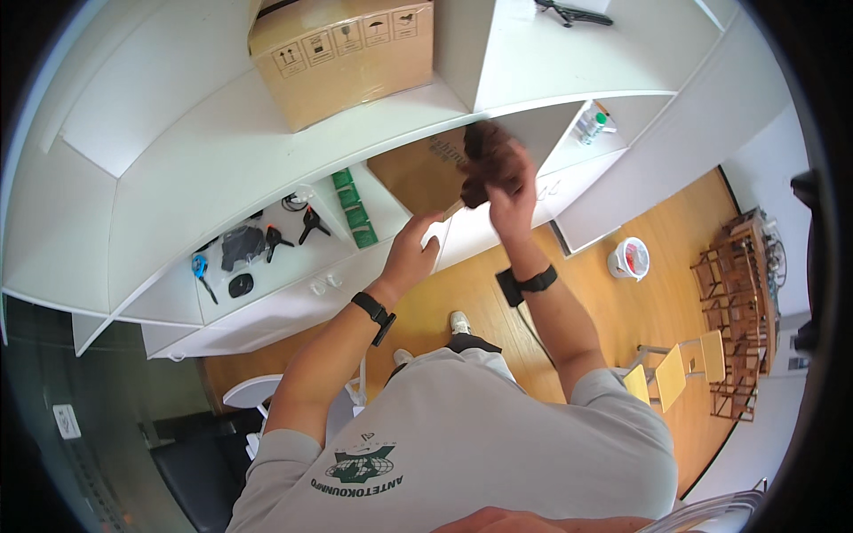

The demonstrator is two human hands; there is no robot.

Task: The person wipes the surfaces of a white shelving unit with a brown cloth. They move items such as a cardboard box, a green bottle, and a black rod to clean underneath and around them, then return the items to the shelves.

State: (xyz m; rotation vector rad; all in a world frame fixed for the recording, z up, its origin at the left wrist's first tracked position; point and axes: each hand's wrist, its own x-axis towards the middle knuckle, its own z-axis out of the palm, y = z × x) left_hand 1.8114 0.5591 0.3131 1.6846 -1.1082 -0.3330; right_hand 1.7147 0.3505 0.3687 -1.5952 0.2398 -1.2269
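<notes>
My right hand (513, 193) grips a dark brown object (490, 156), blurred and too unclear to name, in front of the middle shelf opening. My left hand (410, 256) is at the near edge of a brown cardboard box (420, 166) inside that opening, with the index finger at the box's corner and the thumb apart. Whether the left fingers press on the box cannot be told. Black straps with small black devices sit on both wrists. Left of the box stands a row of green packs (354, 206) on the same shelf level.
A taped cardboard box (353, 60) stands on the upper shelf (226, 140). Spring clamps (312, 225), a blue-handled tool (199, 266) and a bagged dark item (243, 248) lie lower left. A bottle (593, 128) is at right; a white bucket (628, 258) and chairs (670, 378) stand on the floor.
</notes>
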